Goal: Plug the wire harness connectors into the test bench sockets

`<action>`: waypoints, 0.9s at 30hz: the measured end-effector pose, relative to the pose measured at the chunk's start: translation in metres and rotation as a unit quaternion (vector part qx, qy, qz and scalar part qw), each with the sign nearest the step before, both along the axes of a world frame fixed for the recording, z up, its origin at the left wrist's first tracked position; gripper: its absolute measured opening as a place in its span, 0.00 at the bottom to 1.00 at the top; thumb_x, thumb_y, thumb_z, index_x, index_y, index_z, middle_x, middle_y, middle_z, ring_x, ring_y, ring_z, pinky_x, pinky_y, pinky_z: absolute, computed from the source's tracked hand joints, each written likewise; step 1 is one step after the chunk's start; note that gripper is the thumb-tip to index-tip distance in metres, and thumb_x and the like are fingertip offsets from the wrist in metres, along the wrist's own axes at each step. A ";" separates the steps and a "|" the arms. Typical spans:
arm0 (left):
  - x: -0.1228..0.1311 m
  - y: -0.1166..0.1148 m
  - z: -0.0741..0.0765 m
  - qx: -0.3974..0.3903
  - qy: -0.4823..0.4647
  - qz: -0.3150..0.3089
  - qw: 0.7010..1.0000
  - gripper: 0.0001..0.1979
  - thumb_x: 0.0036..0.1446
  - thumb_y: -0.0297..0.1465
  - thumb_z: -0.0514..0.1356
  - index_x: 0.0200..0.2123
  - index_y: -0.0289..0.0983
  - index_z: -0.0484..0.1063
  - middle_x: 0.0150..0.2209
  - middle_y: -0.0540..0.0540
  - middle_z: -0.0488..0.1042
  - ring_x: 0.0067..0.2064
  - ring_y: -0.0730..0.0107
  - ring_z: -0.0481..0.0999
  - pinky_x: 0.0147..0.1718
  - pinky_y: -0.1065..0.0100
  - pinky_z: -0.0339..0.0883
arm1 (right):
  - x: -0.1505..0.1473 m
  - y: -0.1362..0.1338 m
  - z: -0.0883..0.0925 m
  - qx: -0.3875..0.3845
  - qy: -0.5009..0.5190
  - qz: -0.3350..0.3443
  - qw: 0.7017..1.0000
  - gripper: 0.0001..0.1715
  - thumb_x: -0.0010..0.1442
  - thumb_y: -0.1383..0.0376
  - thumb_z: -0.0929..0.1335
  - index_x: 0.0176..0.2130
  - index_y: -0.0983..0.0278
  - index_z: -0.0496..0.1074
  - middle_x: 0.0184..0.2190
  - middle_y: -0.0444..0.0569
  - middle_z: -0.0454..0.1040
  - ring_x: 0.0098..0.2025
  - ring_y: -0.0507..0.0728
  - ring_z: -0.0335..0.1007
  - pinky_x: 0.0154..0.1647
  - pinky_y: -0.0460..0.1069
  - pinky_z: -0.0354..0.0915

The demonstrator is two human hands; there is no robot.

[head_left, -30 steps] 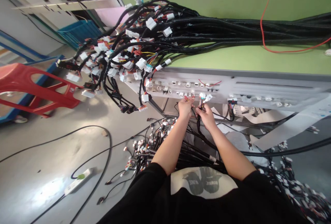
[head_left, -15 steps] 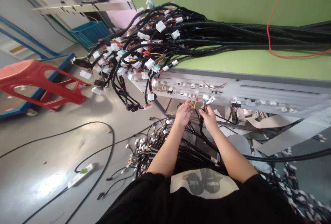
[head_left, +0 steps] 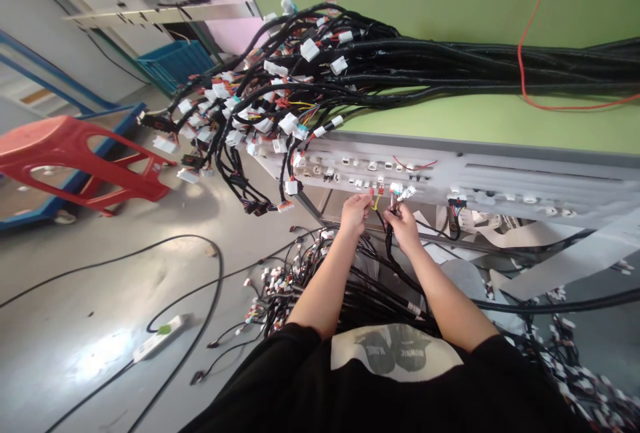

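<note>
My left hand [head_left: 356, 213] is closed in a pinch at the lower row of sockets on the white strip [head_left: 440, 170]. A small red connector [head_left: 371, 191] shows at its fingertips, close to the strip. Just right of it, a yellow wire [head_left: 377, 202] hangs below an orange-red connector [head_left: 381, 189] at the strip. My right hand [head_left: 403, 226] is wrapped round a branch of the black wire harness [head_left: 389, 241]. Above its fingers are a white connector [head_left: 397, 188] at the strip and a tilted white connector [head_left: 409, 192].
A thick bundle of black harnesses [head_left: 450, 66] lies on the green board [head_left: 475, 0], its white connectors hanging over the left end. More harnesses [head_left: 280, 286] hang below. A red stool [head_left: 75, 153], a power strip [head_left: 160, 338] and a cable [head_left: 219, 286] are at left.
The fingers of my left hand have closed into a pinch, and the red connector has moved up and right towards the socket row. My right hand has stayed nearly in place.
</note>
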State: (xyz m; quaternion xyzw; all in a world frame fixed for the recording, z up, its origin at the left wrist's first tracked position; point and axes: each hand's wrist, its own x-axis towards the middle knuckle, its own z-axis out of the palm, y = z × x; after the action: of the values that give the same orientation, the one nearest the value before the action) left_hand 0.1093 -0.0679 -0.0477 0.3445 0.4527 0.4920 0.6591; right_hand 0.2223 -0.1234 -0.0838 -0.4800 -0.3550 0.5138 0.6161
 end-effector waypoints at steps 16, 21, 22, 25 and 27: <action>0.008 0.009 -0.006 -0.007 0.022 0.040 0.999 0.08 0.42 0.30 0.62 0.21 0.33 0.65 0.17 0.53 0.65 0.15 0.85 0.50 0.15 0.75 0.40 | 0.001 0.001 0.001 -0.024 0.011 0.001 1.000 0.17 0.46 0.56 0.70 0.34 0.61 0.64 0.25 0.41 0.67 0.24 0.51 0.63 0.26 0.48 0.64; 0.020 0.012 -0.003 -0.015 0.034 0.086 0.996 0.06 0.45 0.27 0.60 0.21 0.33 0.66 0.17 0.52 0.66 0.16 0.84 0.52 0.17 0.74 0.42 | 0.001 0.002 -0.008 -0.018 0.001 0.007 1.000 0.20 0.47 0.54 0.70 0.39 0.61 0.68 0.28 0.43 0.69 0.27 0.52 0.66 0.29 0.49 0.66; 0.020 0.012 -0.001 -0.015 0.043 0.086 0.995 0.06 0.45 0.27 0.60 0.21 0.33 0.66 0.18 0.52 0.66 0.16 0.83 0.52 0.17 0.74 0.43 | 0.001 0.002 -0.010 -0.020 -0.002 0.006 1.000 0.21 0.48 0.54 0.70 0.40 0.61 0.69 0.28 0.43 0.70 0.27 0.52 0.66 0.29 0.49 0.66; 0.014 0.008 0.003 -0.008 0.082 0.058 0.995 0.04 0.44 0.26 0.60 0.22 0.33 0.67 0.17 0.52 0.65 0.16 0.83 0.54 0.18 0.75 0.45 | 0.001 0.001 -0.012 -0.019 0.006 -0.002 1.000 0.23 0.48 0.52 0.70 0.42 0.61 0.70 0.28 0.43 0.70 0.26 0.52 0.66 0.27 0.48 0.65; 0.006 0.000 0.005 0.021 0.125 0.067 0.990 0.04 0.41 0.25 0.62 0.25 0.33 0.69 0.19 0.52 0.66 0.18 0.81 0.58 0.19 0.75 0.48 | 0.000 -0.001 -0.010 -0.015 0.032 -0.005 0.999 0.24 0.47 0.52 0.70 0.42 0.60 0.69 0.29 0.43 0.69 0.26 0.52 0.66 0.28 0.49 0.66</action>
State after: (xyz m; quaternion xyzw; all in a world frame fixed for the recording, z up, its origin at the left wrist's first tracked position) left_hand 0.1156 -0.0675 -0.0423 0.3859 0.5434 0.4976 0.5551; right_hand 0.2227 -0.1243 -0.0938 -0.4744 -0.3247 0.5308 0.6227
